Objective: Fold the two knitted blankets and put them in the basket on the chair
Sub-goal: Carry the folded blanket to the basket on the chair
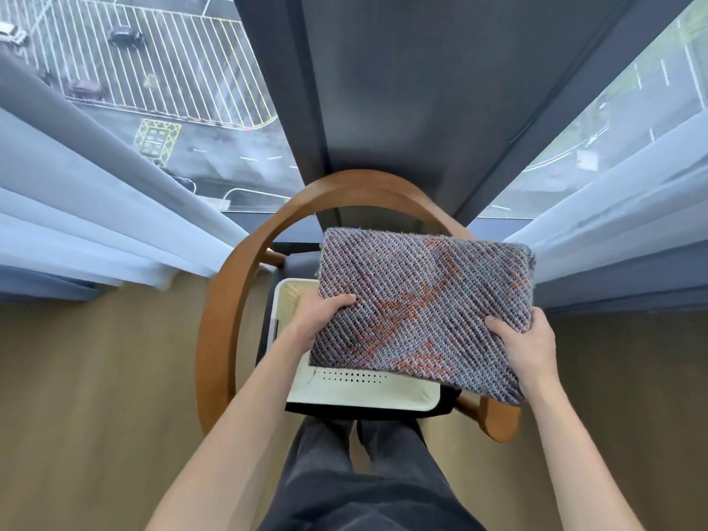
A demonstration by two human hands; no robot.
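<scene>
A folded knitted blanket point(417, 300), grey-blue with orange-red patches, hangs flat above the basket. My left hand point(320, 318) grips its near left edge, thumb on top. My right hand point(526, 344) grips its near right corner, thumb on top as well. Below it a cream plastic basket point(360, 389) with small perforations sits on the dark seat of a chair with a curved wooden frame point(226, 300). The blanket covers most of the basket's inside. I see only one blanket.
The chair stands against a dark window pillar point(413, 90). Pale sheer curtains hang at the left point(88, 208) and at the right point(620, 239). Wooden floor point(95, 396) lies on both sides. My legs in dark trousers point(367, 473) touch the seat's front.
</scene>
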